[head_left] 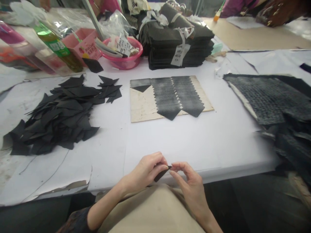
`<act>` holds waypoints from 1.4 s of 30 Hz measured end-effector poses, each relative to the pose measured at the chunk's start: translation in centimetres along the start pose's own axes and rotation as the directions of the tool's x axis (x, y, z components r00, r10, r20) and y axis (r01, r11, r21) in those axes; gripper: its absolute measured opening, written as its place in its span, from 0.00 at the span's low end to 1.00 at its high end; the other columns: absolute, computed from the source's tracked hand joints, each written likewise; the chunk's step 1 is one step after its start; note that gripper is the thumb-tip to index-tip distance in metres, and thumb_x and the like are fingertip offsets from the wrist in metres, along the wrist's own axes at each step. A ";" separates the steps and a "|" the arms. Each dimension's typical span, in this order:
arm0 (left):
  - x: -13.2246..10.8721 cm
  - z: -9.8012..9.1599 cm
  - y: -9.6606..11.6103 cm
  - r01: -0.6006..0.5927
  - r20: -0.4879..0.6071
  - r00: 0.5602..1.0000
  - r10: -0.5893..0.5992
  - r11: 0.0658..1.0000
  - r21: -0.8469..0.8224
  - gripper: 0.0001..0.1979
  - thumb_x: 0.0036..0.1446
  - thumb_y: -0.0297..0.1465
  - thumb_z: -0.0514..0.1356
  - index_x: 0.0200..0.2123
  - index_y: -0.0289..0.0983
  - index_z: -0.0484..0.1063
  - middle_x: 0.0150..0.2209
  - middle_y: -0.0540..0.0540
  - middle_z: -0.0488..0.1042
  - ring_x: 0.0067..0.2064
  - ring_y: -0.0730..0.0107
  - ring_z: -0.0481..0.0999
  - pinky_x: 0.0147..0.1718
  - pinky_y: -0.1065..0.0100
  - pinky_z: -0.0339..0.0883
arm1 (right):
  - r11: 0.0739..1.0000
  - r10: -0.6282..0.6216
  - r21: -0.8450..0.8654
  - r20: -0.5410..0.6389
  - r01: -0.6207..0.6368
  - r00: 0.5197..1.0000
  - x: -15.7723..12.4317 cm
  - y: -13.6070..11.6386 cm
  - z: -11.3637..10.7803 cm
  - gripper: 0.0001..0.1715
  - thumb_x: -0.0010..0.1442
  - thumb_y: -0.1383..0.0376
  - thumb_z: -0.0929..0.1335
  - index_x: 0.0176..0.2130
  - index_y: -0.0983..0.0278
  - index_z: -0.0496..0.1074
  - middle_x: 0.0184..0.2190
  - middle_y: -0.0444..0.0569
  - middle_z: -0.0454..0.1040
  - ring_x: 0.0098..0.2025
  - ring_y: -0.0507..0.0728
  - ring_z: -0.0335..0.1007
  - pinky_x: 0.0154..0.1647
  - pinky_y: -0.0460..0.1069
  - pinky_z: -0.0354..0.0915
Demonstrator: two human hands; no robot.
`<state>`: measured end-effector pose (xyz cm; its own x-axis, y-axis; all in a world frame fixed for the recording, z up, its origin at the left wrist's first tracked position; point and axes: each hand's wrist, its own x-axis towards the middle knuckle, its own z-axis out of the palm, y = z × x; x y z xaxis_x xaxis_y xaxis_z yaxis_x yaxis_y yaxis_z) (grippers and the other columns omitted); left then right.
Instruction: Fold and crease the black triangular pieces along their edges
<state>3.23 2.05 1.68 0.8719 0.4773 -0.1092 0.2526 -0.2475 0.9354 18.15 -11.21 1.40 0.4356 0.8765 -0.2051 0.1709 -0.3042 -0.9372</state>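
My left hand (pixel 145 171) and my right hand (pixel 188 181) meet at the near table edge, both pinching one small black triangular piece (pixel 161 174) between fingertips. Ahead lies a beige board (pixel 143 108) with overlapping rows of black pointed pieces (pixel 178 95) laid on it. A loose heap of black triangular pieces (pixel 58 116) spreads across the table to my left.
A pink bowl (pixel 125 61) with papers, a pink box (pixel 84 40), a green bottle (pixel 58 48) and tied bundles of black material (pixel 178 42) stand at the back. Dark textured sheets (pixel 272 97) cover the right side. White paper (pixel 194 139) covers the table.
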 end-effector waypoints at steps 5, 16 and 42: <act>-0.2 0.0 1.0 0.036 0.001 0.999 -0.036 0.989 -0.141 0.07 0.66 0.29 0.54 0.35 0.36 0.69 0.34 0.50 0.70 0.36 0.72 0.68 0.37 0.72 0.61 | 0.998 -0.036 0.049 0.042 0.034 0.998 -0.1 -1.1 -0.1 0.07 0.63 0.60 0.68 0.41 0.59 0.75 0.36 0.43 0.77 0.40 0.54 0.73 0.45 0.47 0.67; -0.5 0.2 1.5 0.067 0.000 0.998 -0.068 0.982 -0.174 0.10 0.67 0.31 0.53 0.34 0.35 0.69 0.33 0.50 0.69 0.35 0.71 0.67 0.37 0.71 0.59 | 0.997 -0.032 0.076 0.067 0.027 0.997 -0.1 -1.5 -0.1 0.10 0.64 0.58 0.67 0.38 0.61 0.74 0.35 0.45 0.77 0.39 0.55 0.73 0.44 0.48 0.67; -0.1 1.0 1.3 0.126 0.006 0.992 -0.126 0.982 -0.144 0.13 0.66 0.35 0.54 0.32 0.34 0.69 0.30 0.49 0.68 0.32 0.72 0.65 0.31 0.72 0.57 | 0.966 0.102 0.233 0.070 -0.116 0.992 0.2 -0.4 -0.3 0.17 0.66 0.53 0.64 0.42 0.63 0.71 0.31 0.45 0.73 0.35 0.54 0.70 0.40 0.47 0.67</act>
<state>3.86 0.80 2.53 0.8357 0.4995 -0.2285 0.2973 -0.0615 0.9528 18.48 -11.02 1.84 0.3874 0.8650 -0.3189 -0.0910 -0.3084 -0.9469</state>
